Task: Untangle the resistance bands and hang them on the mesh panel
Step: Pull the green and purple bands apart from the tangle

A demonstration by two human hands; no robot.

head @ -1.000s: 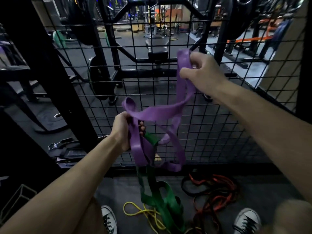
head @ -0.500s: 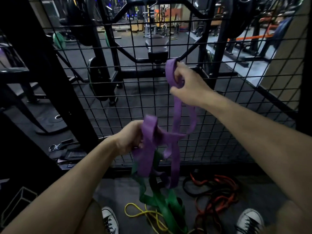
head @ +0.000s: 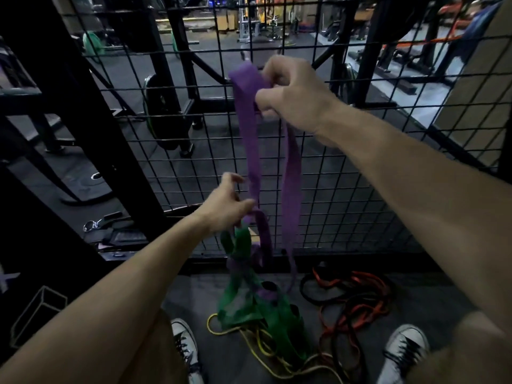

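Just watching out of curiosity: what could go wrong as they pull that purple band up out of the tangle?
The purple band is still wound into the green band below, so the right hand lifting may tighten the snarl. The left hand looks blurred, its hold unclear. The yellow band and red band lie by the shoes, a possible trip.

matt purple band, seemingly rubber, black wire mesh panel

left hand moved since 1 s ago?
Yes. The left hand has let go of the purple band bundle; its fingers now pinch near one strand, slightly right along the mesh panel.
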